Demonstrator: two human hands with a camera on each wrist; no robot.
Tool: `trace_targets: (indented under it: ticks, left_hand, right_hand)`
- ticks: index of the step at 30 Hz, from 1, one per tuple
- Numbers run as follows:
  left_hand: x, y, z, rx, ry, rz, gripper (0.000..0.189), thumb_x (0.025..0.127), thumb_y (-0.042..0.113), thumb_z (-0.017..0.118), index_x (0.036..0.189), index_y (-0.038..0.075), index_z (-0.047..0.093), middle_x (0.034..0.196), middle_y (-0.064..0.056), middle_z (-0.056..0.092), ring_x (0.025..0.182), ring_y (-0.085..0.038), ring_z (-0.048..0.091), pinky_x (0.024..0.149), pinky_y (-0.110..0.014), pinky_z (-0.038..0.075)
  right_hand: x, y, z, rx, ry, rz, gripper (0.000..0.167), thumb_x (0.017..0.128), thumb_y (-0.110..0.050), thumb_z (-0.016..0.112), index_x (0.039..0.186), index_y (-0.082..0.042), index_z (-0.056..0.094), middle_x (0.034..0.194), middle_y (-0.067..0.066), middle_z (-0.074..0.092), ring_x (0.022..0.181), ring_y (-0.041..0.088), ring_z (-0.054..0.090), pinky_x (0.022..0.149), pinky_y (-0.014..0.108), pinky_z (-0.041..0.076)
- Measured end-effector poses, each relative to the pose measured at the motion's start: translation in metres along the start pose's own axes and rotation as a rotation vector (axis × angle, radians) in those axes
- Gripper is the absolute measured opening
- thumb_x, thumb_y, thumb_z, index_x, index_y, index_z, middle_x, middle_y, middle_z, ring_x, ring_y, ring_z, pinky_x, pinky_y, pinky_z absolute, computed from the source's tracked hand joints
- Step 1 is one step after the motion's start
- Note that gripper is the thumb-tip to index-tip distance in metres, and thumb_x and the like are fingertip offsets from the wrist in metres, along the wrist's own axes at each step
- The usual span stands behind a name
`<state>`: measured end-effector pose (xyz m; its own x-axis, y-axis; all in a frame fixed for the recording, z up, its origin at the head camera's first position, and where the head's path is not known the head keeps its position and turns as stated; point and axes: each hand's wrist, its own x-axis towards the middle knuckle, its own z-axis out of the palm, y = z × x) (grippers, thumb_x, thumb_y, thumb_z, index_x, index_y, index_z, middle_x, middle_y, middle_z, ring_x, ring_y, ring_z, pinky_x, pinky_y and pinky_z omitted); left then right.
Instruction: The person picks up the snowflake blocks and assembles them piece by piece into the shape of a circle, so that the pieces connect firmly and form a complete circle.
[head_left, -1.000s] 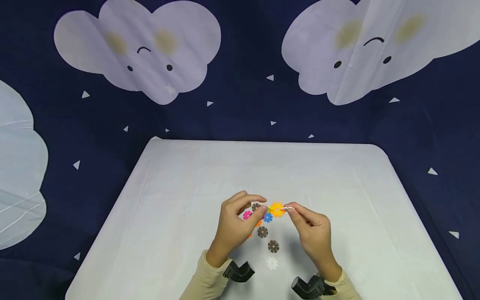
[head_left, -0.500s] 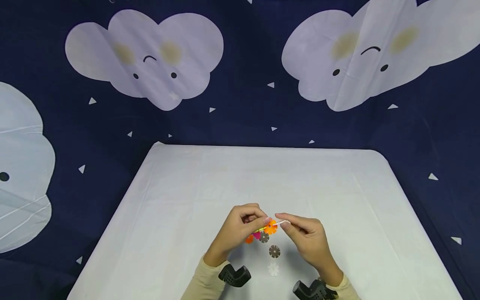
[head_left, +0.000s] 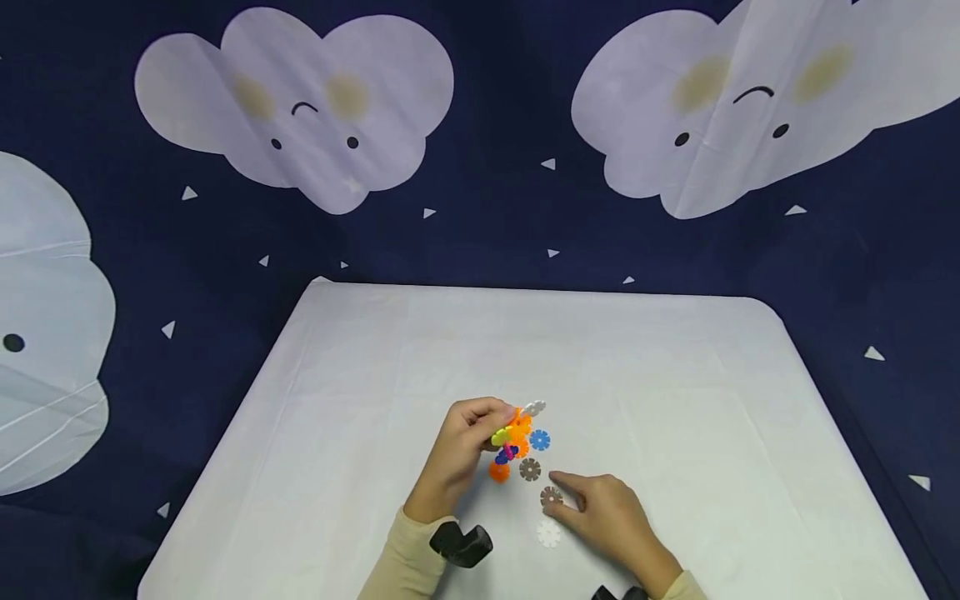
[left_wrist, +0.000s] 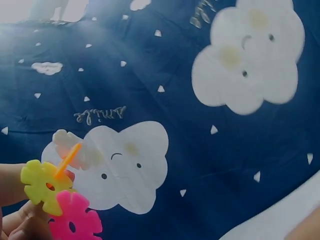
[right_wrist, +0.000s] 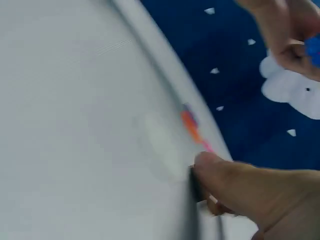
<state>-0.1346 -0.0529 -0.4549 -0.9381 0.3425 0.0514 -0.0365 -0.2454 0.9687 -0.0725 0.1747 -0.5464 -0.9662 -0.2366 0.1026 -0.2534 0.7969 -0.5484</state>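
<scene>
My left hand holds a cluster of joined plastic snowflake discs above the table. In the left wrist view, a yellow disc, a pink disc, an orange disc seen edge-on and a white disc show at the fingers. Low over the table, my right hand has index finger and thumb spread around a grey-brown disc; the thumb tip overlaps its lower edge. A dark blurred shape lies by the thumb in the right wrist view.
On the white table lie another grey-brown disc, a blue disc, an orange disc and a white disc. A dark blue cloth with clouds hangs behind the table.
The right hand has left the cluster, where it held a white disc, and come down to the grey-brown disc. The white disc now sits on the cluster, which the left hand alone holds.
</scene>
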Motion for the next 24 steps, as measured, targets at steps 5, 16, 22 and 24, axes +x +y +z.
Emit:
trace_targets:
  ticks: [5, 16, 22, 24]
  left_hand:
    - [0.002, -0.004, -0.001, -0.145, -0.017, -0.082, 0.027, 0.101, 0.011, 0.058, 0.084, 0.022, 0.077, 0.075, 0.007, 0.061, 0.061, -0.004, 0.053, 0.055, -0.018, 0.047]
    - [0.001, -0.008, 0.004, -0.252, -0.035, -0.145, 0.027, 0.102, 0.014, 0.055, 0.084, 0.019, 0.074, 0.074, 0.007, 0.061, 0.059, -0.004, 0.050, 0.052, -0.018, 0.035]
    - [0.000, -0.009, 0.005, -0.266, -0.047, -0.144, 0.024, 0.101, 0.017, 0.057, 0.083, 0.019, 0.073, 0.071, 0.008, 0.059, 0.057, -0.003, 0.046, 0.051, -0.018, 0.032]
    - [0.000, -0.010, 0.005, -0.268, -0.058, -0.152, 0.025, 0.101, 0.016, 0.057, 0.083, 0.019, 0.073, 0.072, 0.008, 0.060, 0.057, -0.004, 0.047, 0.052, -0.018, 0.034]
  right_hand:
    - [-0.003, -0.005, 0.004, -0.142, 0.076, -0.011, 0.034, 0.080, -0.046, 0.085, 0.108, -0.027, 0.082, 0.071, -0.013, 0.071, 0.068, 0.008, 0.067, 0.061, 0.031, 0.052]
    - [-0.005, -0.001, 0.000, 0.046, 0.074, 0.062, 0.025, 0.080, -0.030, 0.088, 0.072, -0.030, 0.065, 0.053, -0.023, 0.036, 0.049, -0.002, 0.034, 0.048, 0.022, 0.031]
    - [0.001, -0.005, -0.029, 0.460, -0.025, 0.117, 0.006, 0.094, -0.022, 0.077, 0.090, -0.019, 0.080, 0.058, -0.012, 0.056, 0.052, -0.001, 0.043, 0.050, 0.019, 0.038]
    - [0.007, -0.012, -0.049, 0.635, -0.050, 0.124, 0.013, 0.098, -0.019, 0.072, 0.097, -0.010, 0.080, 0.069, -0.003, 0.068, 0.054, 0.001, 0.043, 0.052, 0.021, 0.039]
